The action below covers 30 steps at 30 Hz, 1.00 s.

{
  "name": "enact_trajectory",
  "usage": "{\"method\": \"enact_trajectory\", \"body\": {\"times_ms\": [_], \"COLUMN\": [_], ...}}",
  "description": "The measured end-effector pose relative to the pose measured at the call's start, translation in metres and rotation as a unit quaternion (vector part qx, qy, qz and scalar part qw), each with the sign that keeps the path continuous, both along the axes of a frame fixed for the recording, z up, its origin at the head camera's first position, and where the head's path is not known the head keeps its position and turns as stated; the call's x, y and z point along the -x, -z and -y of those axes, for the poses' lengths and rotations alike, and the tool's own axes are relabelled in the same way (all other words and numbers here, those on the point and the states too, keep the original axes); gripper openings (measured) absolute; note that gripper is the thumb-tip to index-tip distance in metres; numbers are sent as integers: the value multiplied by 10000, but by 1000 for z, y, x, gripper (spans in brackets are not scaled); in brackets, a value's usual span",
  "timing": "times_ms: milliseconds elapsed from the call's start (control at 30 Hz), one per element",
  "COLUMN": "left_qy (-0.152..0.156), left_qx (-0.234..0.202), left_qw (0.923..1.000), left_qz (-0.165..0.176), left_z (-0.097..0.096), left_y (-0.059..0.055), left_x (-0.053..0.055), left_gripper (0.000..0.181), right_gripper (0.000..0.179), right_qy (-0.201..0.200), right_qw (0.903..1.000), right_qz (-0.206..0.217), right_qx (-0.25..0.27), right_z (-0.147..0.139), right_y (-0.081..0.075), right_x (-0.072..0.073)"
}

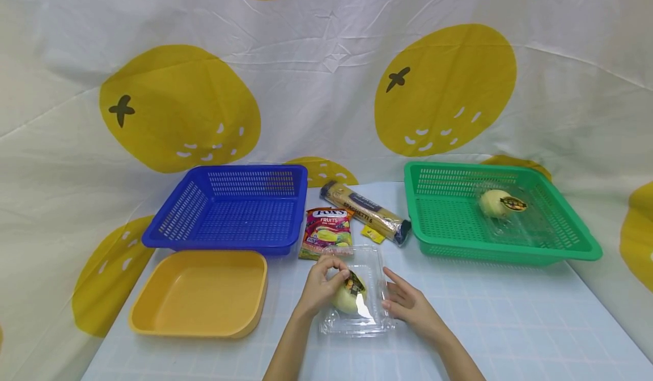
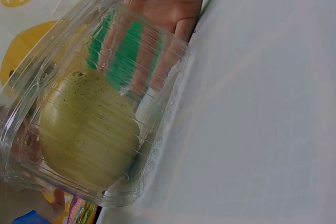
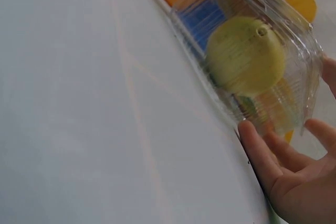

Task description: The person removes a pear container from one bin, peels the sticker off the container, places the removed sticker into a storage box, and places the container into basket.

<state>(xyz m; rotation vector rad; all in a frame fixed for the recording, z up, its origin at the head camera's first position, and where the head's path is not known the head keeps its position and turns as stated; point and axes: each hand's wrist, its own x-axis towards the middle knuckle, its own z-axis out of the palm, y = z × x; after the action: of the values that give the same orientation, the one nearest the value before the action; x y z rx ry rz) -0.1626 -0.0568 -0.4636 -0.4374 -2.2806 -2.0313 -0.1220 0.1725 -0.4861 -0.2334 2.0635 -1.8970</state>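
A clear plastic clamshell box [image 1: 374, 256] with a pale yellow-green round fruit [image 2: 86, 129] inside lies on the table in front of me. My left hand [image 1: 318, 287] reaches over its left side, thumb and index finger pinching the edge of a dark oval label [image 1: 355, 283] above the fruit. On the box's right, my right hand [image 1: 410, 307] has its fingers spread and fairly straight, with fingertips close to or touching the side wall. The right wrist view shows that hand's fingers [image 3: 257, 148] by the box corner; the label's underside is hidden there.
A green basket [image 1: 510, 253] at right holds a similar labelled box [image 1: 525, 225] with a fruit. At left stand a blue basket [image 1: 224, 244] and a yellow tray [image 1: 196, 296]. Behind my box lie a candy bag [image 1: 327, 231], a spaghetti pack [image 1: 364, 211] and a small yellow packet [image 1: 373, 234].
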Motion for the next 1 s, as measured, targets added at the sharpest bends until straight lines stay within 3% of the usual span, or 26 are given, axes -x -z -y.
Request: {"method": "enact_trajectory", "body": {"times_ms": [400,667,1000], "left_qy": [126,147,247], "left_qx": [-183,-183,-322], "left_qw": [9998,9995,9991], "left_qz": [9,221,99], "left_z": [2,3,6], "left_y": [-3,-2,0], "left_x": [-1,1,2], "left_gripper": [4,6,8], "right_gripper": [73,73,72], "right_qy": [56,159,93], "right_qw": [10000,9998,9999], "right_qz": [10,96,56], "right_qx": [-73,-80,-37], "right_z": [0,1,1], "right_y": [2,3,0], "right_x": [0,0,0]}}
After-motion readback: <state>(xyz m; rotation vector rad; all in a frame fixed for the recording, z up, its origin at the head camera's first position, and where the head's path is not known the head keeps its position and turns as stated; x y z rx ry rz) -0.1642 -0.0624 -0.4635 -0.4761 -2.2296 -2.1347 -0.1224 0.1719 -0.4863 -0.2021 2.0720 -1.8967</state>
